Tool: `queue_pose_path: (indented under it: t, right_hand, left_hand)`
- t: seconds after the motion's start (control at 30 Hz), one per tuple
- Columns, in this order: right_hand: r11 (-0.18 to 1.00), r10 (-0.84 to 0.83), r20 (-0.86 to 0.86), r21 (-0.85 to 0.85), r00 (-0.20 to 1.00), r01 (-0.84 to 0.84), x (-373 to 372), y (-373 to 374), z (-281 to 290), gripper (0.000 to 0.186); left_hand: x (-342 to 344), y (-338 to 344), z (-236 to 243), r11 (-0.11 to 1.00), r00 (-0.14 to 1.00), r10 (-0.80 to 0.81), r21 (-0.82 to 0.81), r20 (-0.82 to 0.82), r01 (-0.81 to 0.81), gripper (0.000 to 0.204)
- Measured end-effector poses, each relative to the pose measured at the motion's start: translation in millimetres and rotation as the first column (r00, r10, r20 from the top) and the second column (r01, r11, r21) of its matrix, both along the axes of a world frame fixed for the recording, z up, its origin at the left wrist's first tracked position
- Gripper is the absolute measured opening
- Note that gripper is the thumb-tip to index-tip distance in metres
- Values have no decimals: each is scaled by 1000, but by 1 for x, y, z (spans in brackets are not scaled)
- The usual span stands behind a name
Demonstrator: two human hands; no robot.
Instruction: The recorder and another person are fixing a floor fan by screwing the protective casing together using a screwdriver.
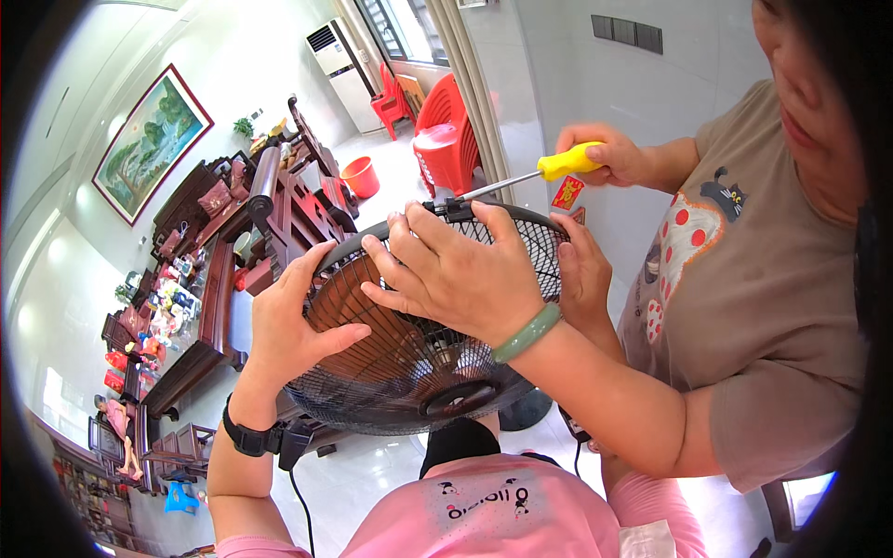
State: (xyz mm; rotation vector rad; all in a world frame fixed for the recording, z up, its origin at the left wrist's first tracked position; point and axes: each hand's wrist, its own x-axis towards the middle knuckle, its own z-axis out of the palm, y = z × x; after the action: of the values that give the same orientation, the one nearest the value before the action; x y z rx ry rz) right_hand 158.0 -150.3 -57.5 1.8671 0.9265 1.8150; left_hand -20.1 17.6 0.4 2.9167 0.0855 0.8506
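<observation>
A round black fan guard [381, 391], a wire cage with fan blades inside, is held up before me. My left hand [293, 321] holds its left rim, fingers round the edge and thumb across the front wires. At the right rim my right hand [584, 265] grips the edge, its forearm partly hidden behind a co-worker's arm. The co-worker's hand with a green bangle [528, 333] spreads over the guard's upper front. Their other hand [609, 158] grips a yellow-handled screwdriver [566, 163], whose shaft reaches a black clip [454, 206] on the top rim.
The co-worker [735, 307] in a brown shirt stands close at my right. Red plastic chairs [446, 135] and a red bucket [360, 177] stand beyond the fan. Dark wooden furniture [219, 288] fills the left. Another person [116, 428] sits far left.
</observation>
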Motion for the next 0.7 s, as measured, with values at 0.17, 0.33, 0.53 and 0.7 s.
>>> queue_pose_path:
  t: [0.17, 0.33, 0.53, 0.7]
  right_hand:
    - [953, -300, 323, 65, 898, 295, -3, -4, 4, 55]
    - [908, -402, 408, 62, 820, 414, 1, 0, -3, 60]
    - [992, -127, 129, 11, 983, 126, 2, -4, -1, 73]
    - [929, 361, -281, 33, 889, -367, 3, -2, -7, 73]
  left_hand:
    - [-5, 0, 2, 1000, 1000, 2, 2, 4, -2, 95]
    - [-4, 0, 3, 1000, 1000, -1, 11, 4, 1, 95]
    - [-3, -1, 2, 1000, 1000, -5, 10, 5, 5, 95]
    - [0, -2, 0, 1000, 1000, -18, 3, 9, 18, 95]
